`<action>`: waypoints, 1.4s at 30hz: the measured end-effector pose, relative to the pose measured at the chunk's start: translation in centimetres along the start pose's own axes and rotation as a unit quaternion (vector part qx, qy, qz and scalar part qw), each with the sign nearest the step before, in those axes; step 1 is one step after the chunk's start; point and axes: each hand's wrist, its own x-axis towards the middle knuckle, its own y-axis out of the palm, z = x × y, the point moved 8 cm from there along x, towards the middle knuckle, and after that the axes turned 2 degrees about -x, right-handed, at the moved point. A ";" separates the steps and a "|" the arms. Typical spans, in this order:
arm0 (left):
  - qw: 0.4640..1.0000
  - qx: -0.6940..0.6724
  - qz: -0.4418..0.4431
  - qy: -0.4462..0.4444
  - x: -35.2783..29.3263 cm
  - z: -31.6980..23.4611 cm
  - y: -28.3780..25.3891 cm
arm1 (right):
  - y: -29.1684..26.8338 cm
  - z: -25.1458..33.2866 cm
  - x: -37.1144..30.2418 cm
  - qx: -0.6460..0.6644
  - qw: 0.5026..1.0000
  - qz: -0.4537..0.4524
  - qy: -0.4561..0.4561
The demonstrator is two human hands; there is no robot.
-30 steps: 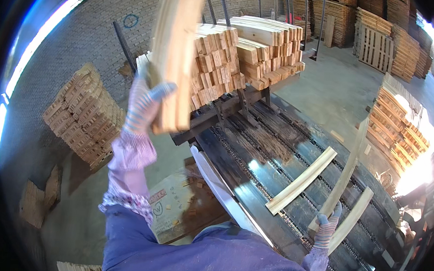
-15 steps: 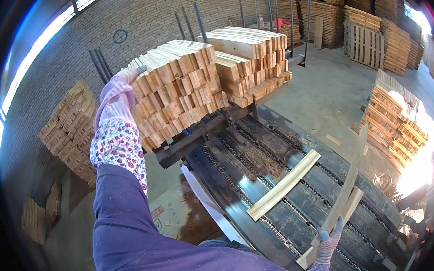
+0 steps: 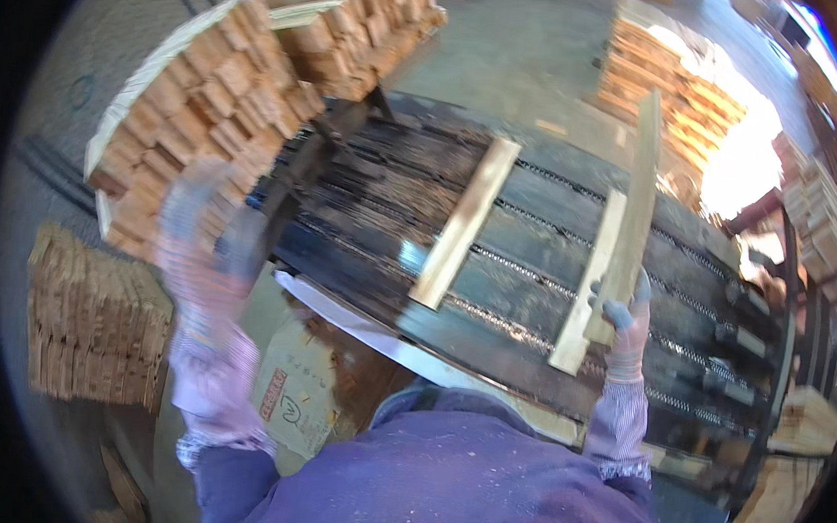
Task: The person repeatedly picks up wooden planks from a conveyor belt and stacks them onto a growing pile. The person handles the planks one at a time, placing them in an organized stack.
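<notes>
My right hand [image 3: 628, 317], in a pale glove with grey fingertips, is closed around the lower end of a wooden board [image 3: 643, 189]. The board is raised at a slant, its far end pointing away from me. Just left of it, a second board [image 3: 590, 282] lies across the chains of a dark conveyor [image 3: 545, 231]. Farther left on the same chains rests a third board [image 3: 467, 221]. My left hand [image 3: 204, 239], smeared by motion, is in front of the near stack of wooden blocks [image 3: 198, 104]; its thumb and fingers look apart, with nothing seen in them.
Beside the near stack stands another wood stack [image 3: 346, 37]. A bundle of slats [image 3: 99, 314] is on the floor at left. Beyond the conveyor is a sunlit wood pile [image 3: 641, 69]. A metal frame bar [image 3: 788, 332] runs along the right, and a printed sheet [image 3: 295, 403] lies below left.
My left hand has come off the top of the near stack and moved down toward me. My right hand has lifted its board off the one beneath. The view has swung right and down.
</notes>
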 end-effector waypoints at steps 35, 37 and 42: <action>0.630 -0.431 0.585 -0.274 -26.0 -2.4 33.2 | 13.6 -7.6 -12.0 -0.036 0.997 -0.038 0.052; 0.732 -0.314 0.580 -0.171 -26.3 -3.9 34.0 | 9.8 -7.4 -12.6 -0.211 0.973 -0.087 0.024; 0.829 -0.118 0.545 -0.043 -27.0 -9.1 34.3 | 2.0 -8.0 -14.0 -0.511 0.831 -0.136 0.175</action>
